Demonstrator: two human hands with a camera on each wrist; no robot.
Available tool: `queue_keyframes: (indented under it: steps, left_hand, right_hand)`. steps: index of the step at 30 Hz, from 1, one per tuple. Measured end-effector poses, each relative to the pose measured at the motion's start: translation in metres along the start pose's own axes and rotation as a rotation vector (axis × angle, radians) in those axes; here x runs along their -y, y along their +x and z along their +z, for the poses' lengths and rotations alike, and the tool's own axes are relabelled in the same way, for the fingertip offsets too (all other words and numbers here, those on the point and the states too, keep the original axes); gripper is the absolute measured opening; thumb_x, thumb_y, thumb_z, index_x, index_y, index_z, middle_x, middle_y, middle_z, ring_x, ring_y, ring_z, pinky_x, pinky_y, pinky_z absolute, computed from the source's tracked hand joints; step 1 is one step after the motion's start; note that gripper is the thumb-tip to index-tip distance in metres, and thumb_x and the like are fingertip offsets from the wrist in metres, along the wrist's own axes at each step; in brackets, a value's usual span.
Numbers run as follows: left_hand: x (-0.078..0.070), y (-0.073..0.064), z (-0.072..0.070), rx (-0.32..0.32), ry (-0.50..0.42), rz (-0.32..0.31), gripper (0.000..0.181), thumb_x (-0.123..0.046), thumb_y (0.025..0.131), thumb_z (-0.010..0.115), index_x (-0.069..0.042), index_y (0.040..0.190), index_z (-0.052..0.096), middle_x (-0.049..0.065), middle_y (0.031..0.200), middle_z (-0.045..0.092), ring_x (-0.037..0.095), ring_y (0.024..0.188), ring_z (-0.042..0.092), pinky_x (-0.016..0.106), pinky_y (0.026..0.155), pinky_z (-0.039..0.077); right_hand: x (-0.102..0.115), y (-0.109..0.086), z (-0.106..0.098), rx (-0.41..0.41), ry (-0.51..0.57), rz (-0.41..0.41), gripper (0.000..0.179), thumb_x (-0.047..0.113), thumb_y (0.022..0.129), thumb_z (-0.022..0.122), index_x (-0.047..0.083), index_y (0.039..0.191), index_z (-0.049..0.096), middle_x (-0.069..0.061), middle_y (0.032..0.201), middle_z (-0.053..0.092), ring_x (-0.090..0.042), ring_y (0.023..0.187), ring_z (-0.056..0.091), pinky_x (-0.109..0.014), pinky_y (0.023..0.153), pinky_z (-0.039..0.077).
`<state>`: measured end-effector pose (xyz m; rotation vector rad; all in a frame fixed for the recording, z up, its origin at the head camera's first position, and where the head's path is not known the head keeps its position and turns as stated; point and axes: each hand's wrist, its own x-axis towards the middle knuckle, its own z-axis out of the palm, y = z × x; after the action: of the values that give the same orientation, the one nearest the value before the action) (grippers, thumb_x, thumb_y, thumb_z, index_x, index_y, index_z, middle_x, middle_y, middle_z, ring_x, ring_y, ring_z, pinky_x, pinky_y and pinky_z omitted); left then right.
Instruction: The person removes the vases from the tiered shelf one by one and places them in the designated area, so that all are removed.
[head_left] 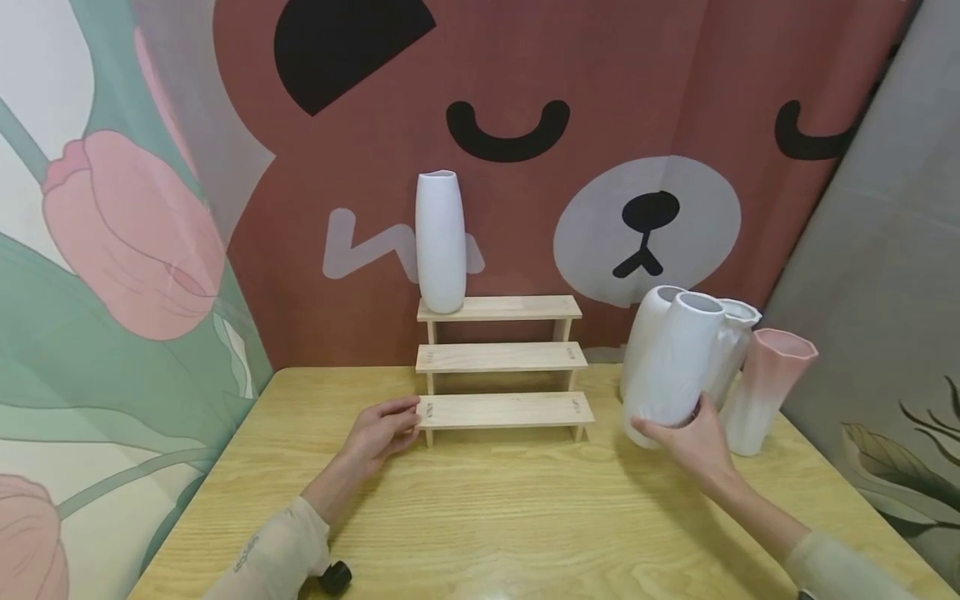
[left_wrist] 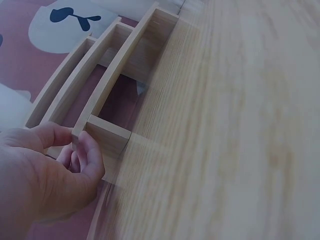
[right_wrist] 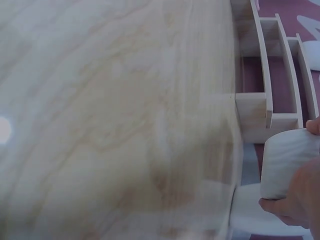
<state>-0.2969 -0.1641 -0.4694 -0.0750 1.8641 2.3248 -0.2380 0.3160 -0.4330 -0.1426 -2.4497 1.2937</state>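
Observation:
My left hand (head_left: 378, 435) pinches the left end of the lowest step of a three-tier wooden stand (head_left: 504, 410); the left wrist view shows thumb and fingers at that corner (left_wrist: 79, 131). A tall white vase (head_left: 441, 242) stands upright on the top step, at its left end. On the right, my right hand (head_left: 696, 442) grips a white vase (head_left: 675, 358) low on its body. In the right wrist view this vase (right_wrist: 282, 157) appears raised off the table, its base showing. Part of it is hidden by the hand.
Close behind the held vase are another white vase (head_left: 639, 333) and a white one with a ruffled rim (head_left: 741, 313). To their right stands a pink-and-white vase (head_left: 780, 367). The wooden table (head_left: 487, 517) backs onto a bear-printed curtain (head_left: 510, 225).

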Motion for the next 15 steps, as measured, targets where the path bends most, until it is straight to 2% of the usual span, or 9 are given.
queue_keyframes:
  steps: [9, 15]
  left_hand:
    - [0.0, 0.001, 0.001, -0.001, -0.004, -0.01, 0.043, 0.0, 0.097, 0.068, 0.001, 0.139, 0.06, 0.019, 0.138, 0.054, 0.019, 0.096, 0.064, 0.03, 0.081, 0.058]
    - [0.0, 0.0, 0.0, -0.01, 0.011, -0.004, 0.042, -0.001, 0.097, 0.068, 0.002, 0.139, 0.06, 0.019, 0.136, 0.056, 0.019, 0.096, 0.063, 0.031, 0.081, 0.058]
  right_hand:
    - [-0.02, -0.002, -0.011, -0.031, -0.024, 0.007, 0.119, 0.041, 0.072, 0.095, -0.007, 0.152, 0.021, -0.032, 0.139, 0.044, -0.044, 0.123, 0.047, -0.059, 0.102, 0.04]
    - [-0.032, 0.0, -0.01, -0.06, -0.02, 0.002, 0.121, 0.037, 0.07, 0.096, -0.007, 0.152, 0.02, -0.031, 0.138, 0.043, -0.043, 0.122, 0.047, -0.058, 0.101, 0.039]
